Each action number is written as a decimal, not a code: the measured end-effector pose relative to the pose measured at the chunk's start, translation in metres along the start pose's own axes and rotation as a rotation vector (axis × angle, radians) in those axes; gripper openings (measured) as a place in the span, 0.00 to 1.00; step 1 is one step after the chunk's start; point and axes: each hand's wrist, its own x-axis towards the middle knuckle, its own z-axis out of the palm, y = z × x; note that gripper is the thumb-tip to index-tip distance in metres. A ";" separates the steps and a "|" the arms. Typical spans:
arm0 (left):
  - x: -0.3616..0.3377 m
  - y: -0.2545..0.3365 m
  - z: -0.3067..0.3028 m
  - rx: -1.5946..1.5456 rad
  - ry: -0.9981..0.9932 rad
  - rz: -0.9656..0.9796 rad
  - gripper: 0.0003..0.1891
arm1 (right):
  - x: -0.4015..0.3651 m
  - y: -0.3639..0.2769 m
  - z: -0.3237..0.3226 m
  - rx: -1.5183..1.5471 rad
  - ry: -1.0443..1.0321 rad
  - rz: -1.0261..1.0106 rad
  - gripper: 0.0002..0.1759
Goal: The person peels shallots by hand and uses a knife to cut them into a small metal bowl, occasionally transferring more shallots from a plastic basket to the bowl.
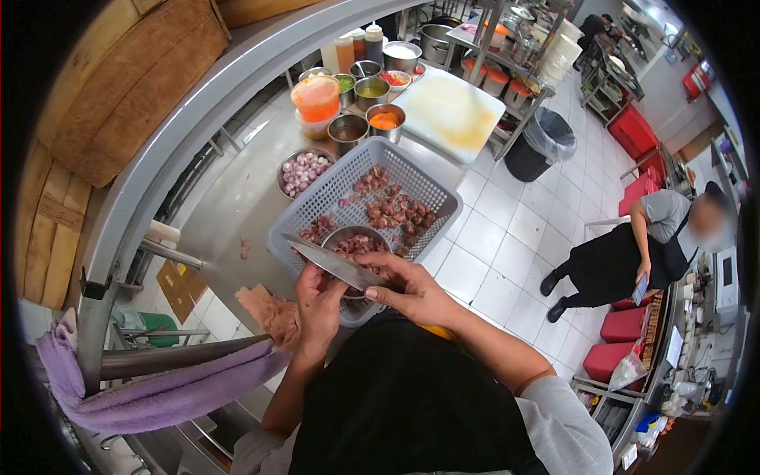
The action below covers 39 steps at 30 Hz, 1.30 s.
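A knife [336, 264] with a broad blade is in my right hand [408, 289], which is closed round its handle. Its blade points up and to the left, across the front of a round metal bowl [388, 235]. My left hand [318, 305] is closed just below the blade, fingertips pinched; whatever is in them is hidden behind the blade. Reddish skins or pieces fill the bowl, which sits inside a grey perforated plastic basket [451, 207]. Reddish-brown bulbs [401, 215], apparently unpeeled shallots, lie in the basket. Left of it stands a metal bowl of peeled shallots [305, 172].
Behind the basket are metal pots [348, 133], an orange-lidded tub [315, 99], squeeze bottles [374, 41] and a stained white cutting board [450, 111]. A purple towel [166, 388] hangs at lower left. A person in a black apron [613, 261] stands on the right, near a bin [540, 144].
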 end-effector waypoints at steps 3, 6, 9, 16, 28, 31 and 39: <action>0.000 0.002 -0.002 -0.068 -0.022 0.000 0.14 | -0.002 -0.001 -0.001 0.016 0.002 -0.023 0.24; 0.001 0.005 -0.001 -0.109 -0.016 -0.039 0.13 | -0.002 0.002 -0.008 0.123 -0.048 0.077 0.24; 0.003 0.007 -0.002 -0.186 -0.008 -0.072 0.12 | 0.001 -0.003 -0.015 0.231 -0.047 0.155 0.24; 0.001 0.007 -0.003 -0.164 -0.022 -0.084 0.14 | -0.007 -0.023 -0.012 0.137 -0.040 0.132 0.26; -0.003 0.011 -0.002 -0.166 0.001 -0.055 0.15 | -0.004 -0.016 -0.004 -0.080 -0.043 -0.011 0.26; -0.001 0.009 -0.006 -0.135 -0.012 -0.064 0.14 | -0.002 -0.004 -0.006 0.031 -0.063 -0.009 0.24; 0.006 0.020 -0.001 -0.157 -0.070 -0.101 0.13 | 0.003 -0.011 -0.021 0.466 -0.088 0.247 0.23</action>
